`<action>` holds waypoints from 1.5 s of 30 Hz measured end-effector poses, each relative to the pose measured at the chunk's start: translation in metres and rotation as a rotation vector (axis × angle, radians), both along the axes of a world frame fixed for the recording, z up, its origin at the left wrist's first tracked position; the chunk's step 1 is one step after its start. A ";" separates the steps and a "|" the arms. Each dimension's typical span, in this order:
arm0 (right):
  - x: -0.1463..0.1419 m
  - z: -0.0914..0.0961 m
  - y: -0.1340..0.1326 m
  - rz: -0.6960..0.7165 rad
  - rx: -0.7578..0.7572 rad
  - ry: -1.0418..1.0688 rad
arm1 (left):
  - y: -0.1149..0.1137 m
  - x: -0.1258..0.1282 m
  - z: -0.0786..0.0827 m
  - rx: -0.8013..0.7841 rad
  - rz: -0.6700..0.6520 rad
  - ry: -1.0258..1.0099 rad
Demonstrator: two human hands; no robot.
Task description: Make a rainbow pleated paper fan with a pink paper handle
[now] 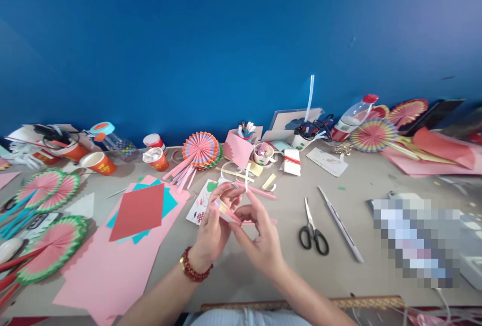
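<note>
My left hand (214, 223), with a red bead bracelet (195, 265) on its wrist, grips a small folded pink and white piece of paper (227, 214) over the middle of the table. My right hand (259, 230) meets it from the other side, thumb at the paper's lower edge. A narrow white strip (247, 176) stands up at the right index finger; the fingers partly hide where it ends. Behind the hands lies a white printed card (199, 205), with pink paper sticks (259, 193) beside it. Black-handled scissors (312, 233) rest to the right of my right hand.
A grey utility knife (341, 225) lies right of the scissors. Red paper (139, 210) tops blue and pink sheets at left. Pleated paper fans (201, 150), orange paper cups (98, 164), a tipped bottle (354, 117) and a cup of scraps (263, 152) line the back by the blue wall.
</note>
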State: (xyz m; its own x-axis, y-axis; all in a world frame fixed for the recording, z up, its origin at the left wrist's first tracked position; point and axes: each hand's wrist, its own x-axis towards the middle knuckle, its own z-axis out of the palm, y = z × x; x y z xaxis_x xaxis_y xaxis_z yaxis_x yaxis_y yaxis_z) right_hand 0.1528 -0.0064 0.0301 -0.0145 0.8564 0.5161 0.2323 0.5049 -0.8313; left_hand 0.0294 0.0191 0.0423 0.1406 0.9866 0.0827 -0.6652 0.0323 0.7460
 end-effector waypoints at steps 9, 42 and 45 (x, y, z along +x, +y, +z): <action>0.018 -0.004 0.015 -0.182 0.525 -0.402 | -0.024 0.000 0.011 -0.300 -0.156 -0.147; 0.015 0.029 -0.012 0.268 -0.661 0.823 | -0.013 -0.008 -0.014 0.113 -0.039 0.031; 0.013 0.030 -0.011 0.254 -0.689 0.867 | -0.015 -0.009 -0.016 0.153 -0.028 0.063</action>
State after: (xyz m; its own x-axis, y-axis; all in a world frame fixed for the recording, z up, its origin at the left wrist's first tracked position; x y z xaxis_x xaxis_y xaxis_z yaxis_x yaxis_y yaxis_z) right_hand 0.1663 -0.0173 0.0598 -0.0953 0.9851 -0.1433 -0.6004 -0.1717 -0.7810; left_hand 0.0208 0.0044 0.0259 0.1771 0.9588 0.2223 -0.6175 -0.0677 0.7837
